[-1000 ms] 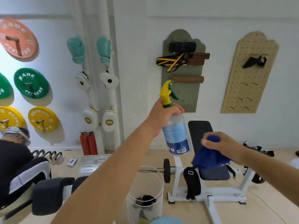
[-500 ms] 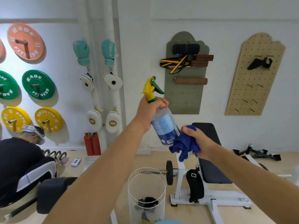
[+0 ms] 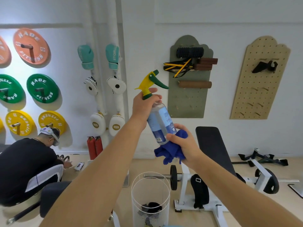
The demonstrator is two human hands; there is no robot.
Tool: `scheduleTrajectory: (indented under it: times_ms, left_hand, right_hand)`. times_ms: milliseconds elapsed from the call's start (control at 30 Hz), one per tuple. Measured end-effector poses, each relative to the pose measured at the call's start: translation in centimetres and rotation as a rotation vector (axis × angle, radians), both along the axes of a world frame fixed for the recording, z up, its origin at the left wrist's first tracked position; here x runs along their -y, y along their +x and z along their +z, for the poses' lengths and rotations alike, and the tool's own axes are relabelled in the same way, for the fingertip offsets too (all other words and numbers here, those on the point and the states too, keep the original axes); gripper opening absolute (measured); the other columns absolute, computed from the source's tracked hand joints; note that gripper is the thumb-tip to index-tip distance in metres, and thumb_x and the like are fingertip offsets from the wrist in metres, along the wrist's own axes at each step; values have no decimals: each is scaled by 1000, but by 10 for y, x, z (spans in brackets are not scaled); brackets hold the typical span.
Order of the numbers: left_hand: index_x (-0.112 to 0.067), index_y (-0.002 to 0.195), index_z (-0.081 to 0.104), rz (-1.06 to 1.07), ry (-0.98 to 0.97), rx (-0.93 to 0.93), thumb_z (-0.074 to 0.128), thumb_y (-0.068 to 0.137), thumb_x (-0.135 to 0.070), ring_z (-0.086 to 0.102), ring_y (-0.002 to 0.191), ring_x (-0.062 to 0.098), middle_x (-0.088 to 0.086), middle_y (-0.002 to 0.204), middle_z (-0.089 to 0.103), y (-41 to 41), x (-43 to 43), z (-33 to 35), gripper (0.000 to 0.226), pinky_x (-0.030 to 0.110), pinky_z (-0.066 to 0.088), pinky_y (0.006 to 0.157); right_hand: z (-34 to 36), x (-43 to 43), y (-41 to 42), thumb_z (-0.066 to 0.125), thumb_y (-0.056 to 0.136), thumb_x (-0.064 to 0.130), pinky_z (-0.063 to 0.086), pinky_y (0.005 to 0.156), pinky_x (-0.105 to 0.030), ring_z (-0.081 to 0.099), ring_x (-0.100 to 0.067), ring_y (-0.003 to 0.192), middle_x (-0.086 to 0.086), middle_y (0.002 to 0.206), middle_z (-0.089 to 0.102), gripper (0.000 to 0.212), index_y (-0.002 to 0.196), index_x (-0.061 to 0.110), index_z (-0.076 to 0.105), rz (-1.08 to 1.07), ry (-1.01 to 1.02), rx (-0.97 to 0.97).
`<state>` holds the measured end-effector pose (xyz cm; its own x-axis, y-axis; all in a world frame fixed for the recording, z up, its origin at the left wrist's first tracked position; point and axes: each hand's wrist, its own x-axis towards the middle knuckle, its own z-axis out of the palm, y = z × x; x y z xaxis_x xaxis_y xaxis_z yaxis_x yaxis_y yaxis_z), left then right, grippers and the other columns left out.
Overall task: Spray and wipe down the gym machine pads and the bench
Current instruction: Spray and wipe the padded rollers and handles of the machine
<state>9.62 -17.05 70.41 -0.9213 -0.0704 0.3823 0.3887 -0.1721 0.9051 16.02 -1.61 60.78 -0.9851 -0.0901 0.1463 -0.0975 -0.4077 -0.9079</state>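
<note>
Pre-spray, frame centre: left hand [image 3: 142, 104] clamped on spray bottle [image 3: 161, 122] neck, right hand [image 3: 183, 143] gripping blue cloth [image 3: 170, 153] at its base; next, probably aim nozzle at bench [image 3: 211, 145], lower right.

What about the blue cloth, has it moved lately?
Yes. The blue cloth, in the right hand, shifted left: earlier it overlapped the black bench pad, now it sits left of it, by the spray bottle.
</note>
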Motion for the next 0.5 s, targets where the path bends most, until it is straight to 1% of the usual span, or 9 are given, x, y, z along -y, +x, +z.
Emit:
scheduleTrajectory:
  times_ms: [67, 100, 133, 167, 233, 300, 367, 433, 500]
  left_hand:
    - [-19, 99, 68, 82, -26, 84, 71, 81, -21, 73, 87, 26, 9, 97, 77, -3, -2, -5, 18, 41, 59, 81]
    - [-15, 99, 68, 113, -47, 127, 71, 81, -24, 72, 83, 25, 9, 96, 76, -4, -1, -8, 20, 38, 59, 76]
    - [-11, 99, 69, 129, -62, 164, 70, 82, -26, 71, 79, 25, 9, 92, 75, -5, -1, -10, 22, 37, 58, 72]
    - [-9, 97, 70, 124, -60, 189, 69, 85, -27, 71, 76, 23, 8, 90, 76, -6, 1, -11, 22, 37, 59, 72]
    - [-10, 87, 72, 93, -27, 189, 69, 89, -28, 72, 74, 21, 5, 87, 79, -7, 11, -9, 18, 40, 60, 80]
    - [-13, 82, 71, 83, -29, 156, 69, 91, -28, 72, 73, 19, 2, 85, 79, -7, 25, -4, 17, 38, 59, 82]
    - [-13, 84, 70, 70, -32, 125, 67, 93, -26, 71, 73, 18, 1, 87, 79, -6, 44, -1, 16, 36, 58, 80]
    - [-12, 90, 69, 32, -5, 114, 66, 94, -26, 71, 74, 17, 1, 89, 79, -7, 62, 0, 15, 36, 58, 80]
    - [-11, 94, 67, -9, 41, 103, 66, 94, -25, 72, 73, 17, 2, 90, 79, -7, 83, 0, 14, 36, 58, 78]
  right_hand:
    - [-1, 16, 4, 87, 73, 10, 62, 68, -43, 74, -28, 91, -13, 119, 66, 61, 121, 20, 52, -160, 107, -60]
    - [-2, 25, 7, 87, 73, 10, 62, 66, -40, 74, -22, 91, -8, 118, 65, 61, 120, 22, 51, -242, 160, -93]
    - [-4, 34, 9, 88, 73, 10, 61, 63, -32, 73, -14, 91, -2, 117, 63, 62, 120, 23, 50, -323, 212, -127]
    - [-7, 44, 11, 88, 72, 10, 59, 63, -24, 71, -8, 91, 3, 117, 60, 65, 121, 24, 48, -390, 258, -161]
    - [-12, 62, 11, 87, 74, 9, 56, 65, -18, 67, 0, 93, 9, 120, 57, 67, 123, 26, 45, -427, 298, -207]
    - [-15, 73, 9, 84, 77, 9, 57, 68, -20, 66, 0, 98, 8, 124, 56, 65, 126, 26, 44, -379, 297, -245]
    - [-12, 77, 6, 80, 83, 13, 60, 71, -27, 68, -9, 104, 3, 127, 59, 60, 130, 25, 45, -286, 246, -251]
    - [-6, 78, 2, 76, 85, 19, 60, 73, -31, 71, -19, 104, -3, 124, 65, 55, 132, 24, 48, -161, 166, -235]
    - [0, 86, -3, 77, 80, 24, 60, 75, -36, 72, -25, 103, -7, 121, 69, 60, 134, 24, 51, -35, 120, -187]
